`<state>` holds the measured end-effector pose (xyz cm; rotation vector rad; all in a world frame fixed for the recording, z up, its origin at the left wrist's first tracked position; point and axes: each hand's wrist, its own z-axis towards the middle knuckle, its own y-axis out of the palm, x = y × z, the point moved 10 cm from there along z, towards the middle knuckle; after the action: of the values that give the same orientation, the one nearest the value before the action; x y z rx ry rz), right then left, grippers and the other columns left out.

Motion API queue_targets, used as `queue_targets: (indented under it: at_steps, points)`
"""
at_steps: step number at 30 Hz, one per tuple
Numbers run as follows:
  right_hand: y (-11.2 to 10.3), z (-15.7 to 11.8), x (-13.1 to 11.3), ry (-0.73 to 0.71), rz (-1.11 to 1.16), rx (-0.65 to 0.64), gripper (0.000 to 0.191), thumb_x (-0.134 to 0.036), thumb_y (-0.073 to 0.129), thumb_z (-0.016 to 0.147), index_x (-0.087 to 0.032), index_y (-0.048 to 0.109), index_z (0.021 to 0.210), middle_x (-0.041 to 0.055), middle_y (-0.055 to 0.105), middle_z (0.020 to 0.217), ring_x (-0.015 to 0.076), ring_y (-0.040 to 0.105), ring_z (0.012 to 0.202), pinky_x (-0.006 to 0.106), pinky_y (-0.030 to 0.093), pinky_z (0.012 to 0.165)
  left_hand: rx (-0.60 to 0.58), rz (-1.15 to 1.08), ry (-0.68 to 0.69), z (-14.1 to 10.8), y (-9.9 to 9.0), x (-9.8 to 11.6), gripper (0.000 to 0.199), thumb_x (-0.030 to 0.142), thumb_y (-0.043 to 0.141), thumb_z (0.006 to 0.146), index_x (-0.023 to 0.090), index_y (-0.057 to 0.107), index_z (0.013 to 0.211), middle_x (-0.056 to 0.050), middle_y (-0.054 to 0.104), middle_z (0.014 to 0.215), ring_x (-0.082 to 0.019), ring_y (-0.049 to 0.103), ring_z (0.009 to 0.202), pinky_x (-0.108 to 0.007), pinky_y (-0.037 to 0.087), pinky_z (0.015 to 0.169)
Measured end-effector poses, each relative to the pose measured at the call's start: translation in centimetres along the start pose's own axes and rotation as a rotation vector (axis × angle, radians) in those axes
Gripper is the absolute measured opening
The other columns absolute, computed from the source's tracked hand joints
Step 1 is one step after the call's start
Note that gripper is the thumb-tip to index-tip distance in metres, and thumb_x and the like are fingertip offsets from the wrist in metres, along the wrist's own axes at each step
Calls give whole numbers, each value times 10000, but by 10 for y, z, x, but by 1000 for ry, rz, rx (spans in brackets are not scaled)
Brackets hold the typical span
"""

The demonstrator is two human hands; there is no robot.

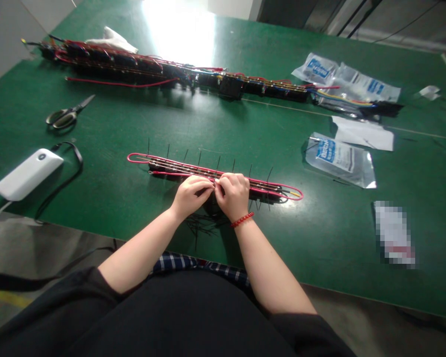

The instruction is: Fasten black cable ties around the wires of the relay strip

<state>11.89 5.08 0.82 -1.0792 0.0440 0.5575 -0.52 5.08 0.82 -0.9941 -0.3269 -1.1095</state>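
Left hand [191, 197] and right hand [232, 195] are both positioned at the middle of a wire harness [258, 186], which lies flat on the green table [312, 238] near its front edge and runs crosswise before the person. Fingers [216, 184] of both hands are brought together and pinch the harness at its centre; the exact strand held is too small to confirm. Black cable ties [167, 151] stand upright at intervals along the harness. Loose black tie ends [204, 225] lie in a heap just below it, near the table edge. A red bead bracelet [242, 219] is worn on the right wrist. Scissors [61, 118] and a white power bank [27, 173] lie to the left. A second, thicker harness [171, 72] lies along the far side, with plastic bags [338, 161] to the right.
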Motion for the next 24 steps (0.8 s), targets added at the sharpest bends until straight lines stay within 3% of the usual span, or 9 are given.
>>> queue_targets:
  at_steps: [24]
  points:
    - [2,0,0,-3,-17,-15,112,-261,574,943,-228,610,842,53,696,991,234,533,970,392,341,848,17,-30,3,1,-3,3,63,180,667,881,203,721,860,-35,749,890,-166,694,846,-327,566,839]
